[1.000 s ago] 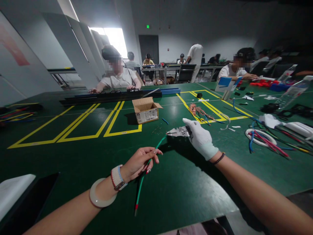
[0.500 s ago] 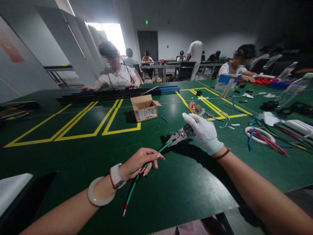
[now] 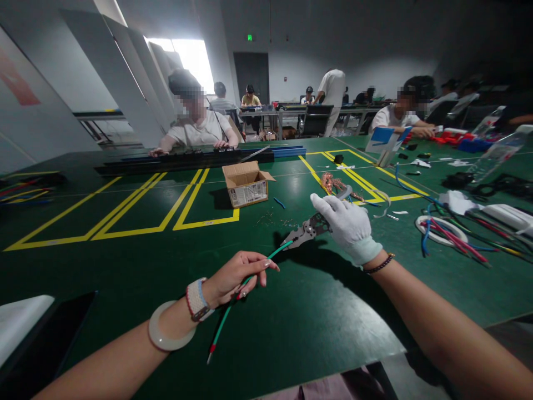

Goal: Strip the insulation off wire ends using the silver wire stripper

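Observation:
A green wire (image 3: 225,320) runs through the closed fingers of my left hand (image 3: 238,276), which is bare and wears a woven band and a pale bangle. The wire's near end hangs toward me and carries a red sleeve with a metal tip. Its far end lies in the jaws of the wire strippers (image 3: 307,230). My right hand (image 3: 345,225), in a white glove, is wrapped round the strippers' handles. Small loose strands of copper (image 3: 270,218) lie on the table just beyond the jaws.
An open cardboard box (image 3: 249,191) stands ahead on the green table (image 3: 137,266). Beyond my right hand lies a copper strand bundle (image 3: 331,182). Cut wires (image 3: 456,239) and a white ring of cable are at the right. A dark flat object (image 3: 54,339) sits near left. Co-workers sit across the table.
Both hands keep nearly the same place and grip. The wire's near end has shifted very slightly up and left, and my left fingers have moved a little.

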The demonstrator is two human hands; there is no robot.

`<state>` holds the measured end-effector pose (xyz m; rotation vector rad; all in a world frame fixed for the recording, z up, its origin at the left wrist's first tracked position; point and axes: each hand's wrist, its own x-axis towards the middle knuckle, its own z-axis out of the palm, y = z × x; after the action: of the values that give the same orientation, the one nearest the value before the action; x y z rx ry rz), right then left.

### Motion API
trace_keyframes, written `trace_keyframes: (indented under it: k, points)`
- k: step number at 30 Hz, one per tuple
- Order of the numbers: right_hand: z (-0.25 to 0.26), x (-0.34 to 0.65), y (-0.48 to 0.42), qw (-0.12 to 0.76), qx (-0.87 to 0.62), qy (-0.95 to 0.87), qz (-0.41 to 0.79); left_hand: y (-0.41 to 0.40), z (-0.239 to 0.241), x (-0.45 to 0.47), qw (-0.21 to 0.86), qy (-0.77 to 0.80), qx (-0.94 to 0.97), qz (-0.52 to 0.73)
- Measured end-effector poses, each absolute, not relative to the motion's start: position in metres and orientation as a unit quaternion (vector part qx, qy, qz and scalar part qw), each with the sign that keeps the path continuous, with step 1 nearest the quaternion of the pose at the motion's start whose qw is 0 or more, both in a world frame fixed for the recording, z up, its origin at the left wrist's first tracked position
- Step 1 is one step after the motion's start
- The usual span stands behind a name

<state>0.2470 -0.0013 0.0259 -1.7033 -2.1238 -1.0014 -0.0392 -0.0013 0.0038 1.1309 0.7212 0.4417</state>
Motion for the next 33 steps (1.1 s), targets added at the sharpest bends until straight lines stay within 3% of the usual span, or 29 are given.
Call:
trace_keyframes:
  k: [14,23,33]
  points:
    - [0.017,0.246,0.001,0.231,-0.549,-0.791,-0.143,0.000,0.004,-0.042,0.787,0.286,0.519,0.174]
    - [0.012,0.247,0.004,0.219,-0.583,-0.766,-0.162,0.002,0.005,-0.040,0.774,0.307,0.514,0.206]
    - [0.012,0.246,0.002,0.321,-0.621,-0.708,-0.100,-0.001,0.007,-0.037,0.710,0.363,0.518,0.310]
